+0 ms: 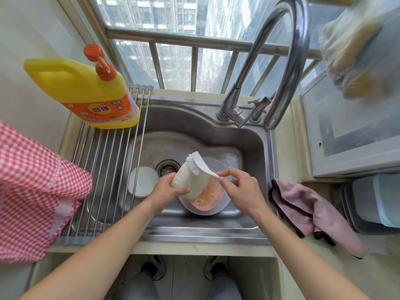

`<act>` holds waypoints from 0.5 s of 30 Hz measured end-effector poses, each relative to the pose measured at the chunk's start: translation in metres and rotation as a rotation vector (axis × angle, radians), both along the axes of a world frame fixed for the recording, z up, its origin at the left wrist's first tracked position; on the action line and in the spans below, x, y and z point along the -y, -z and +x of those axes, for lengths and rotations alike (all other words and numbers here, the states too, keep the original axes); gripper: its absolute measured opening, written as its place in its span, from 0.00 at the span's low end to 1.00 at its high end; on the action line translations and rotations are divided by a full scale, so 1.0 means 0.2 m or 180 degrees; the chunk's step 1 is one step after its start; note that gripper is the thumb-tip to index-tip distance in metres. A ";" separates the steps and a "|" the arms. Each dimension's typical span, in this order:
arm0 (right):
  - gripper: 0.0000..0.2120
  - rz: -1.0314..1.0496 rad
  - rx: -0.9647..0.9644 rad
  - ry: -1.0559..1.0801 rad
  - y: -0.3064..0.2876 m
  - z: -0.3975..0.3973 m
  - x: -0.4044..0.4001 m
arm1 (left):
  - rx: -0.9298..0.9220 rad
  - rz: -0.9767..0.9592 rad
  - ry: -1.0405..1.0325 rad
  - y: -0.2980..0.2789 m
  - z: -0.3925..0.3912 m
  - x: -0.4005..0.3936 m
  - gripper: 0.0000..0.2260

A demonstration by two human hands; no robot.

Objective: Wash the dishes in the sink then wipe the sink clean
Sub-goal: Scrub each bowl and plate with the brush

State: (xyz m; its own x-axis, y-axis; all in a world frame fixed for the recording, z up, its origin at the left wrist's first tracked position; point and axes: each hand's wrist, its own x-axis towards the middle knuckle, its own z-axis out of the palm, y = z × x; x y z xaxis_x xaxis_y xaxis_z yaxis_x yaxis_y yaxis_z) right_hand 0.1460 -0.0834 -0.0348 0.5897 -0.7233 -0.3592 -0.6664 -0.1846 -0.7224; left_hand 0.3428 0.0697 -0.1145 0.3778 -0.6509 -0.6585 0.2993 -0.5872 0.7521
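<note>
white plastic cup sits tilted in the left hand, whose fingers and thumb curl round its base, mouth toward the right. the right hand pinches the tip of a white brush handle between thumb and fingers, with the bristles lying on the upper side of the cup. both hands hover over the steel sink, just above a pink bowl of orange, soapy water that rests in a larger pale plate. left of the hands a white bowl lies on the sink floor beside the drain, partly under a rod rack. on that rack stands a yellow soap bottle. a pink cloth lies on the counter to the right, and the tap arches above.
</note>
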 end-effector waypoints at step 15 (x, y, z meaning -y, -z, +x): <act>0.05 0.0221 -0.0376 0.0166 0.02 0.04 0.06 | -0.0143 -0.0004 -0.0046 0.04 -0.02 0.00 0.17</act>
